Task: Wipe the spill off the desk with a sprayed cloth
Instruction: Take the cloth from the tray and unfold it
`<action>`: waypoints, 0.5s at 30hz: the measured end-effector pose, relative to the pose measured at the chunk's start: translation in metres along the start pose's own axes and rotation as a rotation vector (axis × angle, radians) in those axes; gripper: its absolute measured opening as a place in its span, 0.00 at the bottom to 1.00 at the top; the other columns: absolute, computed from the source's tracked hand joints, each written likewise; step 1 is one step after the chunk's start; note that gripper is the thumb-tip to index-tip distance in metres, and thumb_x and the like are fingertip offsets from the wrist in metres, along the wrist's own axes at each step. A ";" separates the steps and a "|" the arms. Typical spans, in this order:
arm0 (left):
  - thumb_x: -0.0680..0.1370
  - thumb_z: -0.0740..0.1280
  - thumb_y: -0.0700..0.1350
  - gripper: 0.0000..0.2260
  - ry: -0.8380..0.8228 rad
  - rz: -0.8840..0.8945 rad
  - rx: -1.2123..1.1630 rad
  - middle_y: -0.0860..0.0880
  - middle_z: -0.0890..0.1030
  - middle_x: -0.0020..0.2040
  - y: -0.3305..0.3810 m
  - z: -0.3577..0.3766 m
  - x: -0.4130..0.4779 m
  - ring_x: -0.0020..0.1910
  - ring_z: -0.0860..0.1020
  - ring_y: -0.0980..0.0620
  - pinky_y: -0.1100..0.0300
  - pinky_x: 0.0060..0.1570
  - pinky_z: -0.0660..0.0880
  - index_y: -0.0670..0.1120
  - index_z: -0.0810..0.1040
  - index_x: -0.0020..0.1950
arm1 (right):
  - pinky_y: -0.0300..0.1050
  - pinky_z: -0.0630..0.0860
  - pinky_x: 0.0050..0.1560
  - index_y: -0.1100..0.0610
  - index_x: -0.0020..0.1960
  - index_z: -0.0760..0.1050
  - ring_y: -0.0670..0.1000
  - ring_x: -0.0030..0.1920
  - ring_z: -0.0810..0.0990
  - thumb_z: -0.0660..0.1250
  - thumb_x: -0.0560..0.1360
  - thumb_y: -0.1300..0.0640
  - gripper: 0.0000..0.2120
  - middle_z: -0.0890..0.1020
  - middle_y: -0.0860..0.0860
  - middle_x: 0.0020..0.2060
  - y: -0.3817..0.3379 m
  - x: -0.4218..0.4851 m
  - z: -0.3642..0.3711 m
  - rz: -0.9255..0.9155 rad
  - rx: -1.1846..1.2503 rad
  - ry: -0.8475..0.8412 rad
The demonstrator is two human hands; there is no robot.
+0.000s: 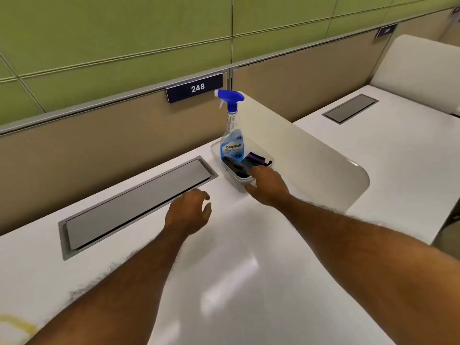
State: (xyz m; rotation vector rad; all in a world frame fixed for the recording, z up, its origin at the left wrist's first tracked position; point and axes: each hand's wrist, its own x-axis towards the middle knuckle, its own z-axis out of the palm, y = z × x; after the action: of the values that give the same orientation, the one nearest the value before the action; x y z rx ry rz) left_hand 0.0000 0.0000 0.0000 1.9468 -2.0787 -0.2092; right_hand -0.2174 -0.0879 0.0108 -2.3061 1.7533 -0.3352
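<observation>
A clear spray bottle (232, 135) with a blue trigger head and blue label stands in a clear plastic tub (217, 151) at the back of the white desk (249, 270). A dark cloth (236, 168) lies in the tub beside the bottle, next to a purple item (256, 156). My right hand (267, 186) reaches over the tub's near rim, fingers spread and touching the rim beside the cloth. My left hand (190, 211) hovers over the desk left of the tub, fingers loosely curled and holding nothing. A yellowish spill (17, 324) marks the desk's near left corner.
A grey cable hatch (134, 205) is set into the desk left of the tub. A white curved divider (311, 155) rises right behind the tub, with a second desk (398, 158) beyond. A beige partition with a "248" sign (196, 87) backs the desk.
</observation>
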 end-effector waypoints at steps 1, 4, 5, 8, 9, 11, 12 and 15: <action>0.78 0.63 0.51 0.14 -0.003 0.002 -0.013 0.50 0.80 0.62 0.001 0.001 0.011 0.59 0.78 0.48 0.53 0.56 0.74 0.49 0.78 0.61 | 0.48 0.75 0.53 0.54 0.64 0.74 0.53 0.55 0.77 0.68 0.75 0.45 0.22 0.80 0.53 0.58 0.001 0.009 -0.001 0.010 -0.004 -0.006; 0.78 0.64 0.51 0.16 -0.044 -0.003 -0.015 0.49 0.78 0.65 0.009 0.000 0.043 0.61 0.76 0.47 0.52 0.58 0.73 0.49 0.76 0.64 | 0.44 0.73 0.45 0.53 0.63 0.74 0.49 0.48 0.74 0.70 0.74 0.45 0.20 0.81 0.52 0.55 0.003 0.030 -0.002 0.031 -0.005 -0.013; 0.78 0.64 0.51 0.17 -0.071 -0.003 -0.014 0.49 0.76 0.66 0.012 0.001 0.055 0.63 0.75 0.47 0.52 0.60 0.73 0.49 0.74 0.66 | 0.43 0.72 0.44 0.53 0.62 0.74 0.48 0.47 0.72 0.71 0.74 0.45 0.21 0.81 0.52 0.54 0.005 0.036 0.001 0.034 0.006 -0.021; 0.77 0.67 0.51 0.23 -0.174 -0.006 -0.024 0.48 0.72 0.71 0.021 0.008 0.084 0.68 0.72 0.47 0.51 0.64 0.71 0.49 0.68 0.71 | 0.46 0.76 0.49 0.53 0.62 0.74 0.50 0.50 0.75 0.72 0.73 0.45 0.22 0.80 0.51 0.55 0.010 0.047 0.009 0.025 0.025 -0.049; 0.77 0.68 0.52 0.26 -0.197 -0.010 -0.025 0.48 0.70 0.73 0.024 0.011 0.093 0.69 0.71 0.47 0.51 0.65 0.71 0.49 0.65 0.73 | 0.47 0.76 0.51 0.53 0.62 0.74 0.51 0.52 0.77 0.72 0.72 0.44 0.23 0.81 0.51 0.55 0.012 0.050 0.012 0.018 0.030 -0.049; 0.76 0.69 0.52 0.32 -0.229 -0.023 -0.043 0.47 0.64 0.76 0.030 0.019 0.108 0.72 0.67 0.46 0.50 0.68 0.69 0.47 0.59 0.76 | 0.50 0.77 0.54 0.52 0.62 0.74 0.52 0.54 0.78 0.71 0.72 0.42 0.22 0.81 0.51 0.55 0.015 0.056 0.019 0.005 0.042 -0.041; 0.76 0.69 0.52 0.35 -0.252 -0.030 -0.046 0.47 0.60 0.78 0.031 0.024 0.113 0.75 0.63 0.46 0.50 0.70 0.66 0.47 0.55 0.78 | 0.51 0.76 0.56 0.51 0.62 0.74 0.52 0.54 0.78 0.70 0.73 0.41 0.22 0.81 0.51 0.55 0.016 0.058 0.022 0.002 0.042 -0.045; 0.76 0.69 0.51 0.41 -0.301 -0.056 -0.040 0.48 0.49 0.81 0.030 0.041 0.122 0.79 0.53 0.48 0.50 0.75 0.59 0.46 0.45 0.79 | 0.53 0.71 0.59 0.50 0.61 0.74 0.52 0.55 0.78 0.68 0.74 0.41 0.20 0.81 0.49 0.55 0.019 0.064 0.030 0.006 0.025 -0.049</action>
State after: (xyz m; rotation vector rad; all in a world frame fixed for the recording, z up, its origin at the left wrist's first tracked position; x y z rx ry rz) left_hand -0.0464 -0.1226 -0.0167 2.0571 -2.1790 -0.5834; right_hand -0.2086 -0.1530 -0.0205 -2.2716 1.7230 -0.2959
